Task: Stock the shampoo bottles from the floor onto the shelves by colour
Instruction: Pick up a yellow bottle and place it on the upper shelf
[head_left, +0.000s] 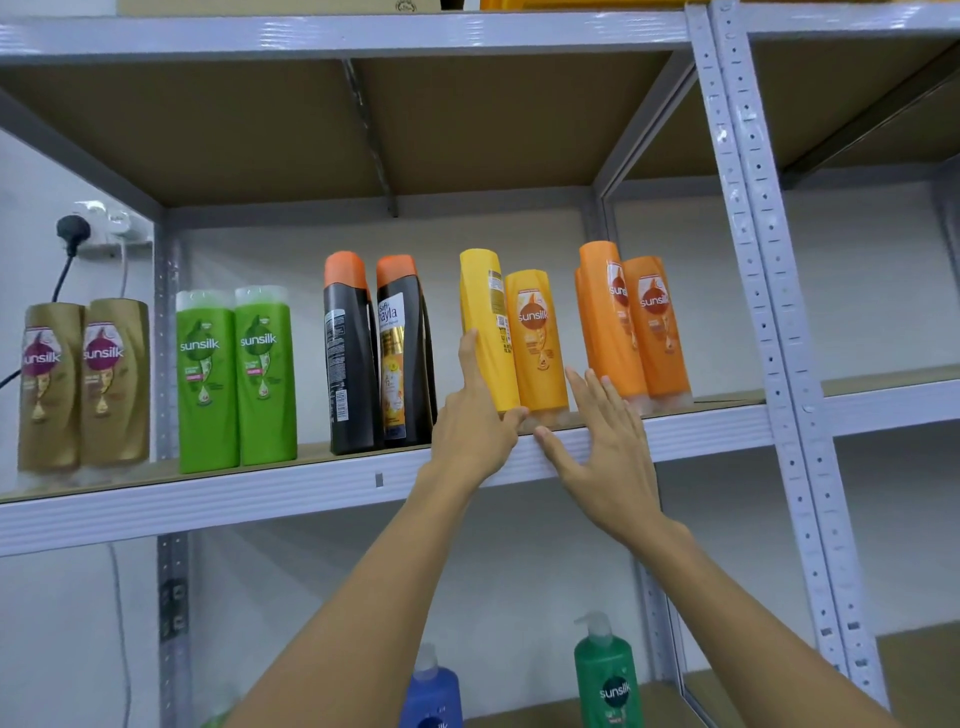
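Note:
On the grey shelf (311, 483) bottles stand in colour pairs: two gold (83, 384), two green (236, 379), two black with orange caps (379, 358), two yellow, two orange (631, 327). My left hand (475, 415) grips the left yellow bottle (485, 332) near its base; that bottle leans and shows its back label. The right yellow bottle (537, 343) stands beside it, label forward. My right hand (605, 447) is spread open, fingers reaching up between the yellow and orange pairs, holding nothing.
A lower shelf carries a blue pump bottle (431, 691) and a dark green pump bottle (605, 675). A perforated upright post (769, 312) divides this bay from the one on the right. A wall socket with a black plug (72, 231) sits at far left.

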